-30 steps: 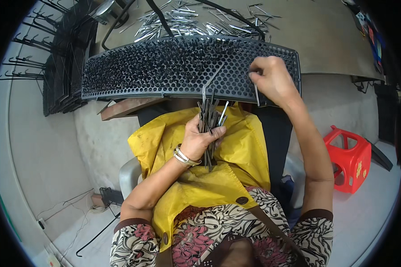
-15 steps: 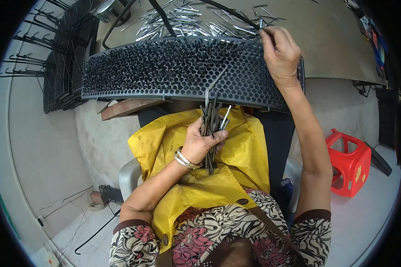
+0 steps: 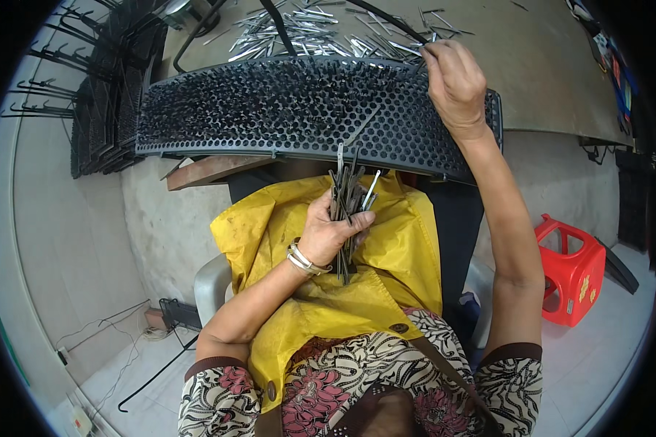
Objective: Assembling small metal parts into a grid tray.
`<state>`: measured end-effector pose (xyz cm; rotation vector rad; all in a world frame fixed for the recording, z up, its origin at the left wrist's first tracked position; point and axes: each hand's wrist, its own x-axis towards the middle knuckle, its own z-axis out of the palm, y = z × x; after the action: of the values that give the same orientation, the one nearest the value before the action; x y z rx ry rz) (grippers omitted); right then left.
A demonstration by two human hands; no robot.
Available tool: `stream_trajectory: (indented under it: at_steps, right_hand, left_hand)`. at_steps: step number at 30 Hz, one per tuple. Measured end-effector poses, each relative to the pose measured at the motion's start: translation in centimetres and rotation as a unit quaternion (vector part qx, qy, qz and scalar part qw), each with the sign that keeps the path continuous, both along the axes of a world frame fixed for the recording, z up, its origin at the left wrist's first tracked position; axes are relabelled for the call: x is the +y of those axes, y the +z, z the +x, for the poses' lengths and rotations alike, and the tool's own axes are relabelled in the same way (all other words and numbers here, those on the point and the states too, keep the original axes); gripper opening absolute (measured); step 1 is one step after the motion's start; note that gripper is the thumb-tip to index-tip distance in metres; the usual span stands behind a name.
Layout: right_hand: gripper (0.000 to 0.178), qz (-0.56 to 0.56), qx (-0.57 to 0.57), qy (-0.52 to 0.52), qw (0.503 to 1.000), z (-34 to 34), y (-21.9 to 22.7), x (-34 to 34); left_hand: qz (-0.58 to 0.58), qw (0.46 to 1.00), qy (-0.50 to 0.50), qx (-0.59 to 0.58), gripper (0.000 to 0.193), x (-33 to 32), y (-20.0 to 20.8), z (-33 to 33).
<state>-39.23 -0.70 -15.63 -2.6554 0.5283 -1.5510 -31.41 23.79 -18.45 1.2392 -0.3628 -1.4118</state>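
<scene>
My left hand (image 3: 332, 231) is closed round an upright bundle of thin metal strips (image 3: 348, 195), mostly dark, with one shiny piece sticking out at the right. The bundle is above the yellow apron on my lap, just below the near edge of a curved black rack (image 3: 357, 142) full of round holes. Small dark pieces crowd the rack's left and middle holes; fewer show at the right. One long thin strip (image 3: 362, 125) leans across its front. My right hand (image 3: 455, 84) is closed at the far right corner, fingertips pinching the rack's black bar (image 3: 393, 25) at its bend.
Loose shiny metal strips (image 3: 291, 33) lie scattered on the table (image 3: 547, 87) behind the rack. More black racks with hooked rods (image 3: 102, 102) stand stacked at the left. A red plastic stool (image 3: 572, 269) is on the floor at the right. A wooden board (image 3: 215, 171) juts out below the rack.
The whole view has shifted slightly, with the rack and table a little farther right in it. Both hands keep their hold and have hardly moved.
</scene>
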Motion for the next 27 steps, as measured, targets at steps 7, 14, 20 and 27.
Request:
stream_trajectory:
  at_steps: [7,14,20,27]
  right_hand:
    - [0.009,-0.014,0.074,-0.003,0.997,-0.6,-1.7,0.0]
    - [0.016,0.069,0.110,0.061,0.990,-0.3,-0.1,5.7]
    - [0.036,0.015,0.175,0.163,0.971,-0.5,-0.7,8.8]
    - [0.036,-0.018,0.227,0.197,0.954,-2.3,-1.3,8.2]
  left_hand:
    - [-0.011,1.000,-0.002,0.009,0.026,0.0,0.0,0.1]
    - [-0.008,1.000,0.017,-0.006,0.025,0.3,0.1,0.2]
    - [-0.022,0.998,0.053,-0.001,0.020,0.7,-0.2,0.4]
    - [-0.013,0.998,0.068,0.012,0.018,0.9,0.0,0.4]
